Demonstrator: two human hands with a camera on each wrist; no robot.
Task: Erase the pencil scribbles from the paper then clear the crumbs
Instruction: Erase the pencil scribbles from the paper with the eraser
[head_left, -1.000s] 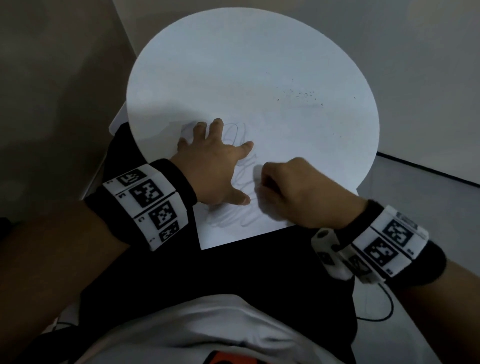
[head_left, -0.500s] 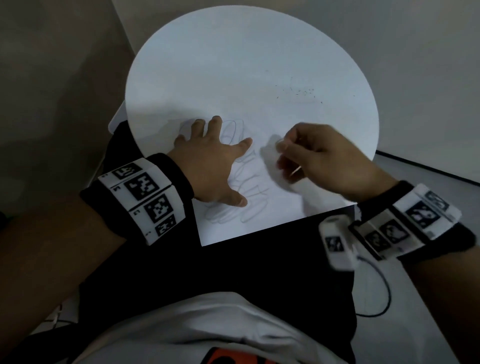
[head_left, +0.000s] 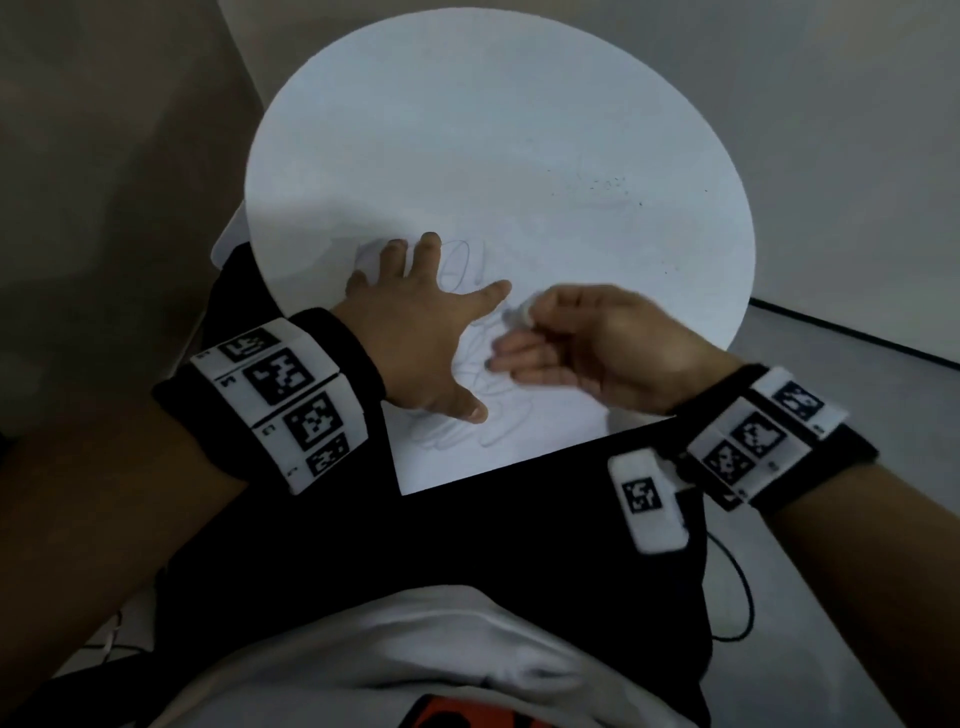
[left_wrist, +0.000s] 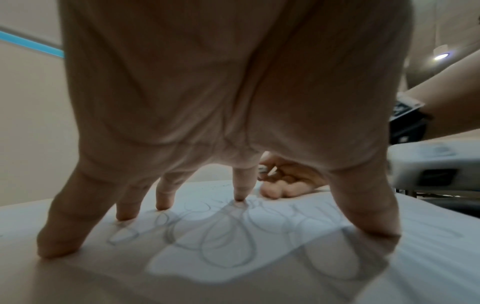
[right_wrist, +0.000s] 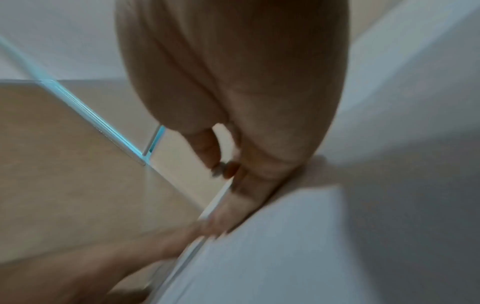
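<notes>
A plain indoor room, likely a home or small office corner: a round white table (head_left: 519, 130) pushed close to bare pale walls (head_left: 831, 104), a dark baseboard line (head_left: 857, 332) along the floor (a ceiling light (left_wrist: 441, 56) glows overhead).

We wear black wristbands (head_left: 358, 358) carrying white blocks printed with black square codes (head_left: 283, 397). A small white coded module (head_left: 647, 499) hangs from our right band, trailing a thin black cable (head_left: 740, 597). Our shirt (head_left: 415, 660) is white.
</notes>
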